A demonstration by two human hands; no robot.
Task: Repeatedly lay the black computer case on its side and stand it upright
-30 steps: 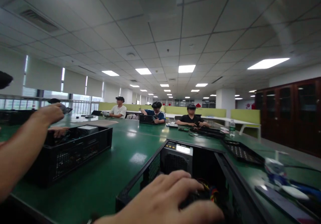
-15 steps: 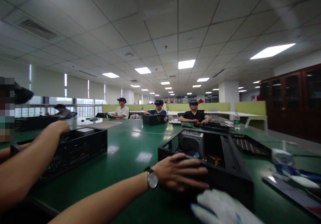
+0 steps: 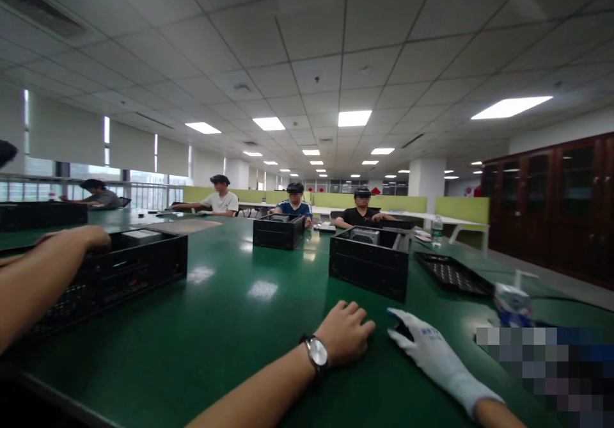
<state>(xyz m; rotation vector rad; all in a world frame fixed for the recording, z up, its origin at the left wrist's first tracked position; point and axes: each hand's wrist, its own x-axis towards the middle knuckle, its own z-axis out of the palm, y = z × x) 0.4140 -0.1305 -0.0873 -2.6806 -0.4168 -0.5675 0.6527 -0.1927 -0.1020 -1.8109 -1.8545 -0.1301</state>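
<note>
My bare left hand (image 3: pixel 346 333), with a wristwatch (image 3: pixel 317 352) on the wrist, rests on the green table, its loosely bent fingers slightly apart and nothing seen in them. To its right, my right hand (image 3: pixel 422 341) wears a white glove with blue fingertips; thumb and fingers are spread around a gap. Beyond both hands stands a black computer case (image 3: pixel 368 269), open at the top, with a grey power supply (image 3: pixel 363 236) inside. Neither hand touches the case.
At left, another person's arm (image 3: pixel 57 268) reaches into a second black case (image 3: pixel 139 265). A black perforated panel (image 3: pixel 451 274), a plastic-wrapped item (image 3: pixel 512 303) and a water bottle (image 3: pixel 436 231) lie or stand at right. Several people sit across the green table (image 3: pixel 230 319), one behind another case (image 3: pixel 278 231).
The nearer computer case has shifted away from me across the table, apart from both hands. My left hand has left its side and come down onto the tabletop. The view has also shifted.
</note>
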